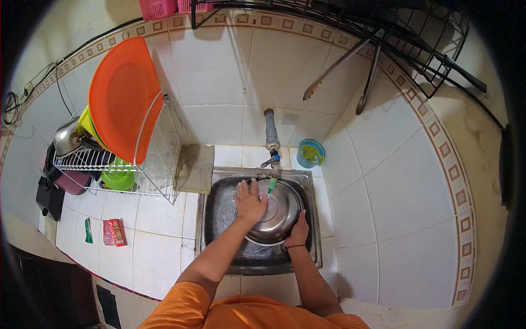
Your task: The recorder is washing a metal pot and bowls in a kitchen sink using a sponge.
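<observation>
A round stainless steel bowl (279, 218) is in the metal sink (222, 263), below the tap. I cannot tell whether its inside or its underside faces up. My left hand (250, 205) lies over the bowl's left part, fingers spread, gripping nothing. At the right, my right hand (298, 230) holds the bowl by its rim. The tap (274, 160) has a blue-marked handle, and a short green hose piece (272, 184) on its spout points down at the bowl. Water seems to run from it.
Behind the sink's right corner stands a blue tub (310, 154) holding a green scrubber. A white dish rack (156, 181) with a large orange tray (125, 94) is at left. Two packets (114, 232) lie on the tiled counter. Metal tongs (337, 68) hang from a black rack.
</observation>
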The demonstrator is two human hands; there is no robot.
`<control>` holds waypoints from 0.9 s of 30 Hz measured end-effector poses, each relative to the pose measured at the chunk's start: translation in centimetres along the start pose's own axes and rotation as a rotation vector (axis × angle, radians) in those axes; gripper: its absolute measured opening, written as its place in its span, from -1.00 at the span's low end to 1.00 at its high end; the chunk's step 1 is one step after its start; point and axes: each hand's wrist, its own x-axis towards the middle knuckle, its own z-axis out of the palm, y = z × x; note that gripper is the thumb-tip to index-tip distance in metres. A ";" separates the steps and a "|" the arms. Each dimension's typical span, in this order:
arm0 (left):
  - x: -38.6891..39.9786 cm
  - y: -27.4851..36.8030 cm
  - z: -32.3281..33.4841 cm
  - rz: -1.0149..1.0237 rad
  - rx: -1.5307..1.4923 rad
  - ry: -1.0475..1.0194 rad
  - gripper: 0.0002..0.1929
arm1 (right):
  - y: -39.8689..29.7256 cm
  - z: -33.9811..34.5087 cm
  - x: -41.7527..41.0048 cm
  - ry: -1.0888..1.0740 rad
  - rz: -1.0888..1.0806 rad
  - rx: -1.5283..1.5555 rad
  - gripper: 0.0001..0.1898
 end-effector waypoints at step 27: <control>-6.3 -4.4 4.9 -0.329 -0.689 0.391 -0.47 | 5.1 -1.7 0.7 0.040 0.276 0.494 -0.23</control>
